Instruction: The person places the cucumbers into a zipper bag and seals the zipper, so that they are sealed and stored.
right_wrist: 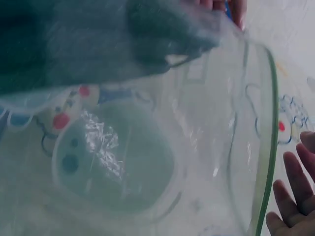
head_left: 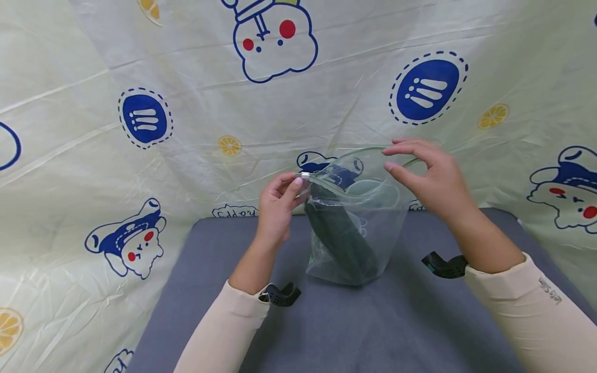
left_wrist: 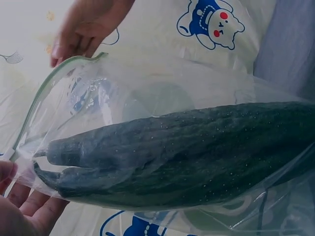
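A see-through zip bag (head_left: 389,228) with a green-edged mouth stands upright on the table, its mouth gaping. Two dark green cucumbers (left_wrist: 162,147) lean inside it, stem ends up near the left corner of the mouth. At that corner my left hand (head_left: 277,204) pinches the bag by the white slider (head_left: 305,175), thumb in front and fingers behind. My right hand (head_left: 434,173) is at the right part of the rim, thumb and fingers spread apart. In the right wrist view its fingers (right_wrist: 295,177) lie just beside the green zip edge (right_wrist: 270,147); contact is unclear.
A grey cloth-covered table (head_left: 214,285) lies beneath the bag. Behind and at the sides hangs a pale sheet (head_left: 196,62) printed with cartoon figures and orange slices. Black wrist straps (head_left: 282,295) sit at both cuffs.
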`<state>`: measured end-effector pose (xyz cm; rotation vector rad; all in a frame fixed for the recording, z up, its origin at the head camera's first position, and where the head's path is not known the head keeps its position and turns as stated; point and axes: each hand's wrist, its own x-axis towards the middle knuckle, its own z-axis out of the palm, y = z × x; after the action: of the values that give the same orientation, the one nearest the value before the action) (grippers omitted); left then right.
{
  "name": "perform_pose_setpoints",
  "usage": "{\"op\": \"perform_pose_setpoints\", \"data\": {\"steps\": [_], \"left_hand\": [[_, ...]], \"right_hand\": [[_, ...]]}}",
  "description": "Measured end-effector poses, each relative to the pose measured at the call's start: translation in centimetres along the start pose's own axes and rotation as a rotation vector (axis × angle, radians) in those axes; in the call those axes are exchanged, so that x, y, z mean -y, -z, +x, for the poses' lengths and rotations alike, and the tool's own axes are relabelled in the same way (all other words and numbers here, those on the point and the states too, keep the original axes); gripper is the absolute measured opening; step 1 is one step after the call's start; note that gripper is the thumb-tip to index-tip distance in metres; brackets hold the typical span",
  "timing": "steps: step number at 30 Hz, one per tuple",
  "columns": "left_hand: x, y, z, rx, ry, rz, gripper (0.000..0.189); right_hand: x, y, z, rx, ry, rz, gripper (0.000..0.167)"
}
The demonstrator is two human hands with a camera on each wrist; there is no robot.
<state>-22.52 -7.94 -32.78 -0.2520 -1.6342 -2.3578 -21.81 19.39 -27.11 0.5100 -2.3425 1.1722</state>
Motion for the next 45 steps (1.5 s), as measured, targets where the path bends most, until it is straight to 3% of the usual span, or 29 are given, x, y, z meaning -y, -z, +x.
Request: {"op": "perform_pose_setpoints", "data": {"steps": [4,15,23,30,45], "left_hand": [[0.1,-0.6,0.0,-0.01,-0.004,-0.004,0.012],[0.2,-2.3,-0.4,0.018,-0.014,0.035,0.019],[0.3,-2.5,-0.6,0.045,-0.023,0.065,0.022],[-0.1,-2.7,-0.8,0.052,-0.012,0.081,0.02],[0.0,-2.5,-0.6,0.07,-0.01,0.057,0.016]], "right_hand": [[1.2,-1.2,0.3,0.023,0.066,0.015,0.029],[2.6,-4.2,1.1,0.127,0.059,0.103,0.028],[2.8,-5.9,1.6,0.192,0.106,0.07,0.03],[2.9,-6.9,1.8,0.21,0.135,0.044,0.024],[3.1,-7.1,1.7,0.232,0.083,0.021,0.02]]}}
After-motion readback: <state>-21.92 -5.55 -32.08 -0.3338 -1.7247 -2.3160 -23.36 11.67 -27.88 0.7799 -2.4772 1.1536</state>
